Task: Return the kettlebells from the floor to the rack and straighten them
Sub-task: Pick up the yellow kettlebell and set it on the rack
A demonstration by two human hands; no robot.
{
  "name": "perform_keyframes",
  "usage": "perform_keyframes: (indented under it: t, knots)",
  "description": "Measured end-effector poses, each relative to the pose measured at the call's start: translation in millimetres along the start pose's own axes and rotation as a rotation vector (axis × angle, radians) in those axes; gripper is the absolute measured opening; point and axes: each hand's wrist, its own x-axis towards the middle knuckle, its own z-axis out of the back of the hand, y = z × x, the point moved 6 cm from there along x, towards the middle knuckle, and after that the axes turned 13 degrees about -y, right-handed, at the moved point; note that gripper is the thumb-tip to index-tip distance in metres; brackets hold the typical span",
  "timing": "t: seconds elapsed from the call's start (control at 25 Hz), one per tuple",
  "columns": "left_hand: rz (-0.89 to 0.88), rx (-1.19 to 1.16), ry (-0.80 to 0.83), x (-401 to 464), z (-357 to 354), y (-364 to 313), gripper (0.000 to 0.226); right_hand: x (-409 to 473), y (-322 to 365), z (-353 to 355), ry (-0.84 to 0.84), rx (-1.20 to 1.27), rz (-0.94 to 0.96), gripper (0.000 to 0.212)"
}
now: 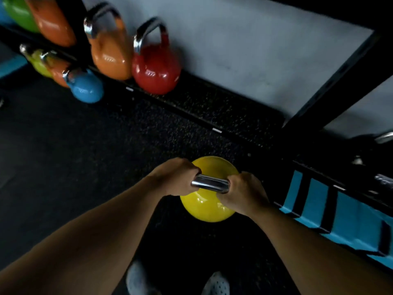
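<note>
A yellow kettlebell [207,204] with a chrome handle [210,184] is held in front of me, over the dark rubber floor. My left hand [175,177] grips the left end of the handle and my right hand [244,193] grips the right end. On the low black rack shelf [212,107] stand an orange kettlebell [110,54] and a red kettlebell [156,69], both upright. To their left a blue kettlebell [86,87], another orange one [58,74] and a yellow-green one [39,62] lie tilted and crowded together.
A higher shelf at top left carries a large orange kettlebell [51,22] and a green one [20,13]. A slanted black rack post [331,81] crosses the grey wall at right. Blue padding with black straps [340,209] lies at right. My shoes [214,284] show below.
</note>
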Motion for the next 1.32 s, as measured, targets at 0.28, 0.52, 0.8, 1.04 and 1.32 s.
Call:
perform_keyframes:
  t: [0.28,0.52,0.8,1.04,1.32]
  knots:
    - [-0.129,0.056,-0.152,120.1,42.0,24.8,0.019,90.5,-33.8,54.4,-0.158,-0.081,-0.097,0.028]
    - [-0.262,0.19,-0.18,228.0,80.2,29.0,0.029,166.5,-74.3,92.5,-0.353,-0.098,-0.229,0.029]
    - [-0.23,0.087,-0.186,294.5,72.7,36.6,0.03,210.8,-111.2,94.4,-0.429,0.008,-0.366,0.03]
    - [-0.089,-0.099,-0.198,345.1,56.3,31.2,0.015,230.8,-150.4,101.3,-0.469,0.06,-0.503,0.038]
    - [-0.005,-0.173,-0.302,369.9,47.3,35.1,0.014,251.8,-168.7,101.2,-0.426,0.095,-0.506,0.048]
